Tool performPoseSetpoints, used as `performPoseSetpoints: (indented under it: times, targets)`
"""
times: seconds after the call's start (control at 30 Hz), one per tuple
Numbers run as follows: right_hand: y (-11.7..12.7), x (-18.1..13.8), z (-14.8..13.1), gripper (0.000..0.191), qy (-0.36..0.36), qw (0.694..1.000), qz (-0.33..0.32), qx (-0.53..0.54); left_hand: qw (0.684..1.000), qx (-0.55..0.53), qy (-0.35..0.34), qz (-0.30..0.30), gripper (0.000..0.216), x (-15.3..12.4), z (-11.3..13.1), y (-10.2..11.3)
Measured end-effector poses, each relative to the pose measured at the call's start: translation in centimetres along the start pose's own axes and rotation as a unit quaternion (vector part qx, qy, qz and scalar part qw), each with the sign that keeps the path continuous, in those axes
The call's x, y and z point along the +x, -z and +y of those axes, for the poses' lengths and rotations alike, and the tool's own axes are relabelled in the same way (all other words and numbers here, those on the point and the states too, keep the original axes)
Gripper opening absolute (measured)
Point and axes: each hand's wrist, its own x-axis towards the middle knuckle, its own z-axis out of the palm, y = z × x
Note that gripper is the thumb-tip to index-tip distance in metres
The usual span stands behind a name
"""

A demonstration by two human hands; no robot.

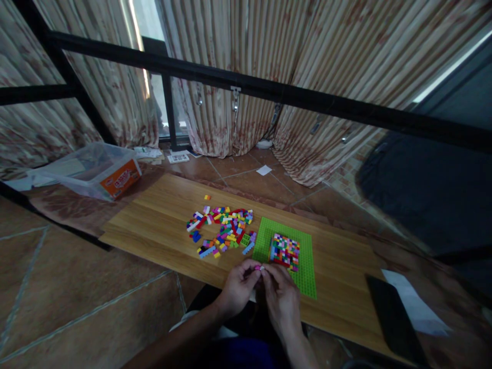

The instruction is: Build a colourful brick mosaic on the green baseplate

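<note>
Close to the table's near edge, my left hand [239, 286] pinches a small pink toy brick [257, 267] between thumb and fingers. My right hand [282, 293] meets it there, its fingertips closed on a small whitish brick [262, 267]. The two bricks touch or nearly touch; whether they are joined is too small to tell. Just beyond my right hand lies a green baseplate [306, 259] bearing a block of multicoloured bricks [285, 250], partly hidden by that hand. Left of the plate, loose coloured bricks [229, 225] are spread in a pile.
The wooden table [154, 215] runs across in front of me. A clear plastic bin [92, 169] with an orange label stands at the far left. A dark flat object [394, 318] and white paper [415, 302] are at the right. A black metal bar [261, 91] crosses above, before curtains [246, 41].
</note>
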Motion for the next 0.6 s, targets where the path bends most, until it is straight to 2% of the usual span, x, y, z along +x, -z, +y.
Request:
performPoseSetpoints:
  times: [0.6]
  targets:
    - [0.02, -0.18, -0.09, 0.025, -0.021, 0.999, -0.002, 0.028, 1.000, 0.023, -0.008, 0.018, 0.022, -0.10, -0.32, 0.03]
